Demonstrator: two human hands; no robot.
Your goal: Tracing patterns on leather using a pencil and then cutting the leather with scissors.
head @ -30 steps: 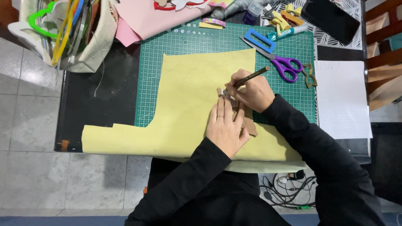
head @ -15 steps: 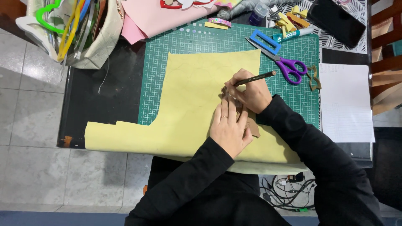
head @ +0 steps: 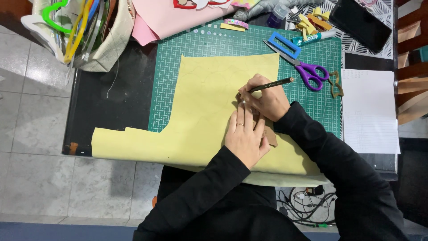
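A large pale yellow sheet lies across a green cutting mat and hangs over the table's near edge. My left hand lies flat on the sheet, pressing down a small brown cardboard template that it mostly hides. My right hand holds a dark pencil, its tip down at the template's far edge. Faint drawn outlines show on the sheet to the left of my hands.
Purple-handled scissors, a blue frame piece, a marker and yellow scraps lie at the mat's far right. A brown cut-out and white paper sit to the right. Pink sheets and a bag of tools are at the far left.
The view has shifted slightly. My right hand with the pencil has moved a little along the template's edge; my left hand stays pressed on the template.
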